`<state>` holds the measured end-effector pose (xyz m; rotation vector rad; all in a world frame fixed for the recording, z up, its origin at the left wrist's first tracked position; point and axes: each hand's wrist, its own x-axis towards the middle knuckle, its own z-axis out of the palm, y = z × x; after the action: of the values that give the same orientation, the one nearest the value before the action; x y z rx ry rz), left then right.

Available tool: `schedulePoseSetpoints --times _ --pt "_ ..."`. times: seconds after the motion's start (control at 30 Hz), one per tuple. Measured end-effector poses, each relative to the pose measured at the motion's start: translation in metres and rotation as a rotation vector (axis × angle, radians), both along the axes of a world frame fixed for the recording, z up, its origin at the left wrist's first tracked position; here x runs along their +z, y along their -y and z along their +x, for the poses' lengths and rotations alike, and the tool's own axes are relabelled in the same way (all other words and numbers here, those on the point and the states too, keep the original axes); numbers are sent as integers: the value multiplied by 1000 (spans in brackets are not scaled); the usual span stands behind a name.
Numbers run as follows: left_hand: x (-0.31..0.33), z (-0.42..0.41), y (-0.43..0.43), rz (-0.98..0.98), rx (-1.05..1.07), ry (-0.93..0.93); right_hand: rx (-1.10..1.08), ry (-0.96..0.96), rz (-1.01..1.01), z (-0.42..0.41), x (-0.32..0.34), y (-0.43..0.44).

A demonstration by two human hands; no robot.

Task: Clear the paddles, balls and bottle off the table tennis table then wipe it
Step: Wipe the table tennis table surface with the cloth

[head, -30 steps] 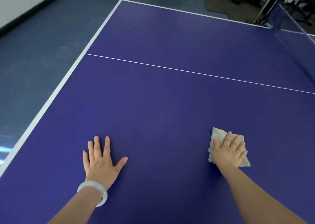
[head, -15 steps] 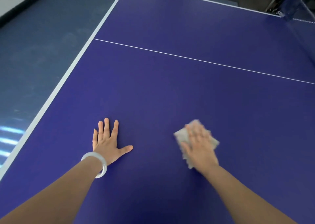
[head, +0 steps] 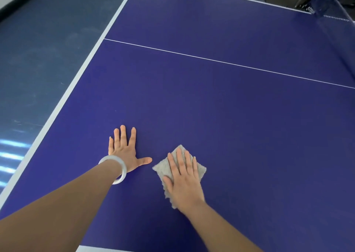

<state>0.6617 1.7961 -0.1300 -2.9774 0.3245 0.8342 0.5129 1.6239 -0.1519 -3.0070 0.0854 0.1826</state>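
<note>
The blue table tennis table [head: 221, 102] fills the view, with a thin white centre line across it. My right hand [head: 184, 180] lies flat with straight fingers on a small grey cloth [head: 161, 168] and presses it to the tabletop. My left hand [head: 124, 150] rests flat on the table just left of the cloth, fingers spread, thumb pointing at the cloth; a pale bangle [head: 117, 168] sits on its wrist. No paddles, balls or bottle are in view.
The net [head: 338, 15] and its post stand at the top right corner. The table's white left edge [head: 63, 100] runs diagonally, with dark blue floor [head: 38, 50] beyond it. Dark equipment stands past the far edge.
My right hand has slid the cloth leftward across the table until it lies close to my left thumb. My left hand has stayed flat on the table.
</note>
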Motion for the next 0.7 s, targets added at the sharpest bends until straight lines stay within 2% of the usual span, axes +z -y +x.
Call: schedulePoseSetpoints --times 0.07,0.1,0.17,0.23,0.27,0.33,0.37,0.43,0.57,0.63,0.7 --pt "1 0 -1 2 -4 -1 68 -37 -62 -21 1 41" --pt "1 -1 -1 2 -4 3 24 -57 -130 -36 0 69" --pt "1 -1 1 7 -6 6 -323 -75 -124 -69 -1 129" --pt "2 -2 3 14 -1 2 -767 9 30 -98 7 157" --pt "4 -2 3 15 4 -3 -879 46 59 -104 9 156" --pt "6 -1 6 17 9 -12 -969 40 -15 -98 10 129" --pt "7 -1 7 21 10 -10 -954 38 -45 -87 10 108" --pt "10 -1 8 22 16 -11 -791 37 -32 -61 14 54" --pt "13 -5 8 -42 18 -42 -97 -5 -44 -30 11 -45" --pt "14 -5 -4 -132 9 -43 125 -7 -42 -22 8 -55" --pt "14 -2 -26 -188 33 44 235 -5 -57 -20 6 -39"
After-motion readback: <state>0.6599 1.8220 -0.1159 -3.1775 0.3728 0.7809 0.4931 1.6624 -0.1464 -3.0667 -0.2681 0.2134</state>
